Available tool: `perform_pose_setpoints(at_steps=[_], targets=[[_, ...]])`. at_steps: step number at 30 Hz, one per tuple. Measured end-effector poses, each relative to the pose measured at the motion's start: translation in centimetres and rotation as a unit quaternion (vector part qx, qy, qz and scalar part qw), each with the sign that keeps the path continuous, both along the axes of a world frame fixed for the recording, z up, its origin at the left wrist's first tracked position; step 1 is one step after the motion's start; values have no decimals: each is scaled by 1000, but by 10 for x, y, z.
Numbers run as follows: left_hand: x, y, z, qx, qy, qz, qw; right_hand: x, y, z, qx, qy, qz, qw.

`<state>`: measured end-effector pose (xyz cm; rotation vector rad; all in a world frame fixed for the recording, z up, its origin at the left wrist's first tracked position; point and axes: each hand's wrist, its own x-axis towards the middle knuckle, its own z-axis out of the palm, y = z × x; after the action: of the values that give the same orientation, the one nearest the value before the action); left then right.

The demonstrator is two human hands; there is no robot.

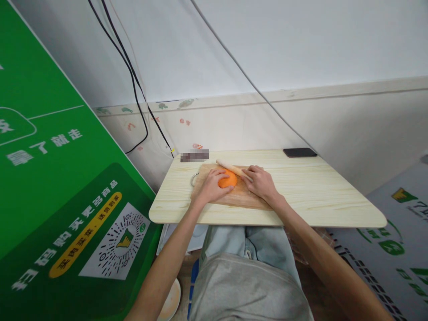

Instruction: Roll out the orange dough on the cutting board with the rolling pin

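Note:
An orange round of dough [228,179] lies on a wooden cutting board [222,200]. My left hand [214,185] grips its left side, with the fingers at the far edge and the thumb at the near edge. In my right hand [261,182] is one end of a small pale wooden rolling pin [230,166]. The pin slants away to the left, along the far side of the dough. Whether it presses on the dough I cannot tell. A metal ring handle [194,179] shows at the board's left end.
The board rests on a pale wood-grain table [321,191] against the wall. A black phone [300,153] lies at the back right, and a pixelated item [194,155] at the back left. Black cables [133,80] hang on the left. A green printed panel [67,178] stands close by on the left.

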<state>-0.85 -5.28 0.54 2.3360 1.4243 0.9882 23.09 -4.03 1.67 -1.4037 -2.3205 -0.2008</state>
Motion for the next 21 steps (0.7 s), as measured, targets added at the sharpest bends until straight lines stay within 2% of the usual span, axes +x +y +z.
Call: perform_pose_setpoints(at_steps=[15,21], targets=[[0,2,-2,-2,-3,2,1000,-7,-5,8,19,-45,30,998],[0,1,-1,-3,-1,2,1000,-10,-7,15,6,-61,28,998]])
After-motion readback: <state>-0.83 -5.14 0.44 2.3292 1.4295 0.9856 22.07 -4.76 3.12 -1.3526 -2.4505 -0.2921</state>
